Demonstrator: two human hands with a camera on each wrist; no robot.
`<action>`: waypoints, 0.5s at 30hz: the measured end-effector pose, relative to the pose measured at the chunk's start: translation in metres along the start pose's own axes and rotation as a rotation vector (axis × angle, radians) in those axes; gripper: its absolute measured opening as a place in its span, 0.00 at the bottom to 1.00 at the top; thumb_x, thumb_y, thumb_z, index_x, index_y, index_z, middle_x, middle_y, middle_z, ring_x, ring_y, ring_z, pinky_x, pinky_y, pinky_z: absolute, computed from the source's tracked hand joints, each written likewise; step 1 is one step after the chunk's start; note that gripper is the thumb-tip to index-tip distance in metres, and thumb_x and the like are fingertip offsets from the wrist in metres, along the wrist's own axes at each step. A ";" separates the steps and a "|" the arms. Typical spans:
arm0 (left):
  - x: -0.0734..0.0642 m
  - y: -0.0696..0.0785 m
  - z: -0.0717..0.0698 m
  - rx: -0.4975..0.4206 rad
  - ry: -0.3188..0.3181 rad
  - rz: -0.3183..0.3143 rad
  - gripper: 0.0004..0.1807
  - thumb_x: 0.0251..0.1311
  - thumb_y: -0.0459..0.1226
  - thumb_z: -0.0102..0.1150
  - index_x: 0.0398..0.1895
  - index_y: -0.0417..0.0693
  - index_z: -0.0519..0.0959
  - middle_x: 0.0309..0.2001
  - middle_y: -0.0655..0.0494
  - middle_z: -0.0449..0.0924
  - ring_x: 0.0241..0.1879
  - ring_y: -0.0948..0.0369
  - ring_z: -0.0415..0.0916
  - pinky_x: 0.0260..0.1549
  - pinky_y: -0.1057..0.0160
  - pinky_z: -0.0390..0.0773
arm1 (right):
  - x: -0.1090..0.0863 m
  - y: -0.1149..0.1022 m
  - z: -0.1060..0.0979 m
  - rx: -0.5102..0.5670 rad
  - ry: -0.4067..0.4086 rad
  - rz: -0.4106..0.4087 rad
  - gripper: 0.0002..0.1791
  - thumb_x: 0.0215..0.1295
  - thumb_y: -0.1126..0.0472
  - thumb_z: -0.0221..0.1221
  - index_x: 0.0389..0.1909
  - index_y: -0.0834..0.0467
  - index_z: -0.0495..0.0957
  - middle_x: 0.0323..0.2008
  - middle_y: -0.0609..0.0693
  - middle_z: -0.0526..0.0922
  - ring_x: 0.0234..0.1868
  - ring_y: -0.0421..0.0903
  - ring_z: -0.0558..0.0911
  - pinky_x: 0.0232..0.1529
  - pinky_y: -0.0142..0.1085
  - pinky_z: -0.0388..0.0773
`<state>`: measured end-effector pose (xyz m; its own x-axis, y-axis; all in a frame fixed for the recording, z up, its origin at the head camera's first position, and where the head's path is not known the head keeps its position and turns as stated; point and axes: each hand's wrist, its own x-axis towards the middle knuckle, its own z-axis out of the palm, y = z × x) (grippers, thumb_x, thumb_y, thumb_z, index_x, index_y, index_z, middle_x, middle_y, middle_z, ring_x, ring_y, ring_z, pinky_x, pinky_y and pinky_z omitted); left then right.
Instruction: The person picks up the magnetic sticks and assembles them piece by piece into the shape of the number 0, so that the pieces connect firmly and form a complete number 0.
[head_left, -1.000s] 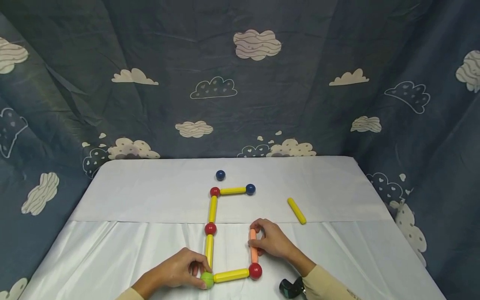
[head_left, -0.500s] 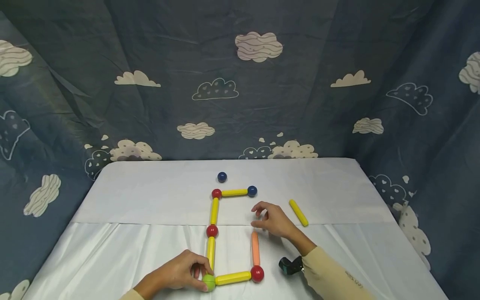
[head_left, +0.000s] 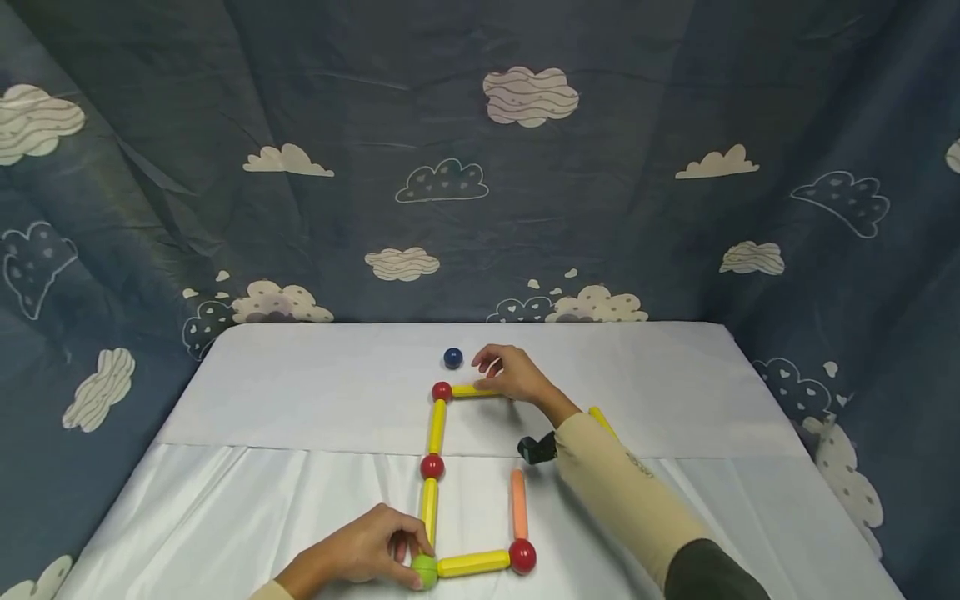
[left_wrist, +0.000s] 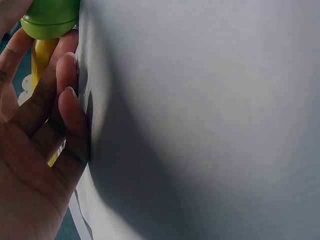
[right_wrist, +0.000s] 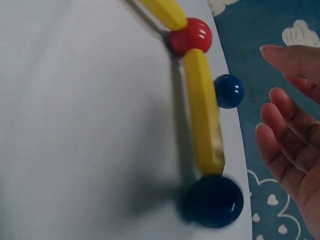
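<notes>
My left hand [head_left: 375, 546] pinches a green ball [head_left: 425, 572] at the near left corner of a figure of rods and balls. A yellow rod [head_left: 474, 563] runs from it to a red ball [head_left: 522, 556], where an orange rod [head_left: 519, 504] points away from me. Two more yellow rods with a red ball [head_left: 432, 466] between them go up the left side to the far red ball [head_left: 442, 392]. My right hand [head_left: 517, 373], fingers loosely bent and holding nothing, hovers over the top yellow rod [right_wrist: 204, 112]. That rod's blue end ball [right_wrist: 212, 201] is hidden in the head view.
A loose blue ball [head_left: 453, 358] lies beyond the figure. To the right, a yellow rod [head_left: 602, 422] is partly covered by the right sleeve [head_left: 626, 483]. A black wrist camera [head_left: 537, 450] sticks out from that arm. The white table [head_left: 300, 367] ends at a cloud-patterned curtain [head_left: 435, 83].
My right hand has let go of the orange rod and moved away from me to the top yellow rod. The left hand stays at the green ball. The head view has shifted slightly.
</notes>
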<state>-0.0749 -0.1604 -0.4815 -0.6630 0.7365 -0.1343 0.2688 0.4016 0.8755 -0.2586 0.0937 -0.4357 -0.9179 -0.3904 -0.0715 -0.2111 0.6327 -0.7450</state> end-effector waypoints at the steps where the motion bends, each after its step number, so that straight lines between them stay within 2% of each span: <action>1: 0.000 0.000 0.000 -0.003 0.000 -0.005 0.11 0.47 0.42 0.74 0.34 0.53 0.84 0.25 0.71 0.75 0.23 0.76 0.68 0.22 0.73 0.73 | 0.008 -0.002 0.001 -0.003 0.002 0.006 0.19 0.54 0.65 0.70 0.47 0.63 0.79 0.40 0.57 0.80 0.36 0.46 0.76 0.40 0.34 0.76; 4: -0.001 -0.001 -0.001 -0.006 0.002 -0.013 0.11 0.47 0.42 0.74 0.34 0.53 0.84 0.24 0.70 0.75 0.23 0.76 0.68 0.22 0.73 0.73 | 0.030 -0.007 0.005 0.001 0.010 0.035 0.19 0.54 0.65 0.70 0.48 0.61 0.79 0.42 0.56 0.79 0.38 0.47 0.77 0.41 0.35 0.77; 7: 0.000 -0.003 -0.001 0.005 0.001 0.014 0.12 0.48 0.42 0.74 0.35 0.53 0.84 0.24 0.70 0.75 0.23 0.77 0.68 0.22 0.73 0.74 | 0.048 -0.007 0.009 0.012 0.006 0.082 0.21 0.53 0.65 0.70 0.50 0.58 0.79 0.45 0.54 0.79 0.42 0.49 0.76 0.44 0.38 0.76; 11: 0.000 -0.004 -0.001 0.000 -0.010 0.034 0.11 0.48 0.42 0.73 0.35 0.52 0.84 0.25 0.72 0.76 0.22 0.78 0.67 0.22 0.74 0.74 | 0.066 -0.004 0.017 -0.005 -0.052 0.138 0.25 0.53 0.65 0.70 0.54 0.54 0.78 0.51 0.55 0.77 0.47 0.52 0.75 0.51 0.44 0.74; 15: -0.001 -0.003 -0.003 -0.003 -0.007 0.026 0.11 0.48 0.41 0.74 0.35 0.52 0.84 0.26 0.73 0.75 0.22 0.78 0.67 0.22 0.74 0.73 | 0.080 -0.003 0.026 -0.056 -0.094 0.152 0.27 0.54 0.65 0.69 0.56 0.54 0.77 0.53 0.57 0.77 0.49 0.53 0.75 0.56 0.46 0.71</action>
<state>-0.0768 -0.1638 -0.4826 -0.6512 0.7502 -0.1148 0.2838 0.3810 0.8799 -0.3229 0.0430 -0.4563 -0.9056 -0.3468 -0.2441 -0.0934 0.7246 -0.6828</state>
